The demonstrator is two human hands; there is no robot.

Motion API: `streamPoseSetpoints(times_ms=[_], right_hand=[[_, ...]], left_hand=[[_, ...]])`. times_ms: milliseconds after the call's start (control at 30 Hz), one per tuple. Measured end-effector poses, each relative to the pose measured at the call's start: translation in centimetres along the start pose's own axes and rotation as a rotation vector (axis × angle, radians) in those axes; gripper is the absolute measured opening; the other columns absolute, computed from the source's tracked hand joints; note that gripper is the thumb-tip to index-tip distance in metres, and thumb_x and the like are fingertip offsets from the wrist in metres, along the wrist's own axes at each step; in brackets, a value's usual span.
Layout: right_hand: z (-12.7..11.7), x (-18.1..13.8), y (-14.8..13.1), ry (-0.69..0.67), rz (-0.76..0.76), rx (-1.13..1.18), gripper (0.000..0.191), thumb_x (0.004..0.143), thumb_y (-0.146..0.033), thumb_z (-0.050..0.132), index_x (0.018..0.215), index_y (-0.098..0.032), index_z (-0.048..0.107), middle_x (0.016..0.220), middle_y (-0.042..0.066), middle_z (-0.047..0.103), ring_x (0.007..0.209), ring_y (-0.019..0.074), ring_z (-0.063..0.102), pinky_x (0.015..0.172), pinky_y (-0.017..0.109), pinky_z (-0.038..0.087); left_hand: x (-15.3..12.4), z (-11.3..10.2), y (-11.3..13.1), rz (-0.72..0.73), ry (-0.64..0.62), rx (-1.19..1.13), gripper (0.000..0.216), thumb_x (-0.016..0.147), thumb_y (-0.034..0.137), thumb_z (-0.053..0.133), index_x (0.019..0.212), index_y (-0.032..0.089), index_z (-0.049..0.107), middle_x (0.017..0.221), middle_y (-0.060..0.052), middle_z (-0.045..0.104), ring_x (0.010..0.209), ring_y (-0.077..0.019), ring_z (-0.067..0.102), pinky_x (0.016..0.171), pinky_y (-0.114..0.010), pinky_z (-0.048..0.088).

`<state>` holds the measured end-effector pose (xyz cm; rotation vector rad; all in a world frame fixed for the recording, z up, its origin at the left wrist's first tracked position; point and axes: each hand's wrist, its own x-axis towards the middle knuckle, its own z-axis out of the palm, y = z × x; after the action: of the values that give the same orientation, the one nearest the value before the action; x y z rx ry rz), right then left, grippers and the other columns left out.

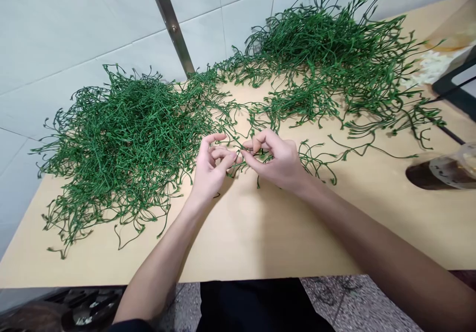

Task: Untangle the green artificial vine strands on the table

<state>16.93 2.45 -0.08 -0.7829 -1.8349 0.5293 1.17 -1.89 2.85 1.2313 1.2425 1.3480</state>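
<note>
Both hands meet over the middle of the table. My left hand point(212, 167) pinches a thin green plastic stem point(238, 154) between thumb and fingertips, its index finger raised and curled. From the right, my right hand point(277, 159) closes thumb and fingers on the same stem or one touching it; which of these I cannot tell. Left of the hands spreads a large tangled pile of green stems point(130, 128) with small forked tips. Another tall pile of the same stems point(320, 44) lies at the back right. Some loose stems point(316, 161) lie beside and under my right hand.
The light wooden table point(238, 242) stands against a tiled wall point(74, 24) with a metal strip point(171, 24). At the right are a plastic cup of dark drink point(439, 173), small white pieces point(427, 69) and a dark-edged object point(459, 84). A dark container point(89, 307) sits below the table's left edge.
</note>
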Motion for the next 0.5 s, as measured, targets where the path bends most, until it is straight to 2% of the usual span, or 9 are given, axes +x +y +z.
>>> streamPoseSetpoints(times_ms=[133,233,367,500], right_hand=[[0.01,-0.08,0.07,-0.001,-0.059,-0.029,0.016,0.084,-0.014,0.059,0.08,-0.024,0.047,0.07,-0.002,0.057,0.073,0.0155,0.069,0.065,0.024,0.055],[-0.21,-0.03,-0.06,-0.03,-0.012,-0.021,0.015,0.082,-0.015,0.061,0.079,-0.024,0.048,0.072,-0.001,0.059,0.073,0.0158,0.068,0.065,0.025,0.053],[-0.47,0.31,-0.48,-0.015,0.13,0.071,0.02,0.079,-0.018,0.064,0.076,-0.024,0.046,0.07,-0.001,0.057,0.07,0.0159,0.065,0.064,0.026,0.052],[-0.47,0.68,-0.58,0.018,0.285,0.247,0.025,0.077,-0.02,0.067,0.078,-0.024,0.042,0.073,-0.002,0.058,0.064,0.0125,0.059,0.062,0.026,0.051]], left_hand=[[0.63,-0.21,-0.02,-0.186,0.031,-0.277,0.044,0.065,0.017,0.078,0.099,0.021,0.051,0.068,0.003,0.071,0.066,-0.0126,0.067,0.077,-0.029,0.051],[0.82,-0.38,0.01,-0.283,0.022,-0.363,0.041,0.064,0.014,0.078,0.097,0.019,0.055,0.074,0.0,0.074,0.067,-0.0135,0.07,0.083,-0.031,0.052],[0.82,-0.64,0.41,-0.34,-0.045,-0.391,0.029,0.074,0.026,0.075,0.099,0.015,0.065,0.079,-0.005,0.075,0.08,-0.019,0.074,0.09,-0.034,0.053],[0.87,-0.83,0.73,-0.393,-0.072,-0.454,0.032,0.085,0.04,0.063,0.104,0.015,0.068,0.081,-0.009,0.076,0.095,-0.0241,0.073,0.094,-0.039,0.054]])
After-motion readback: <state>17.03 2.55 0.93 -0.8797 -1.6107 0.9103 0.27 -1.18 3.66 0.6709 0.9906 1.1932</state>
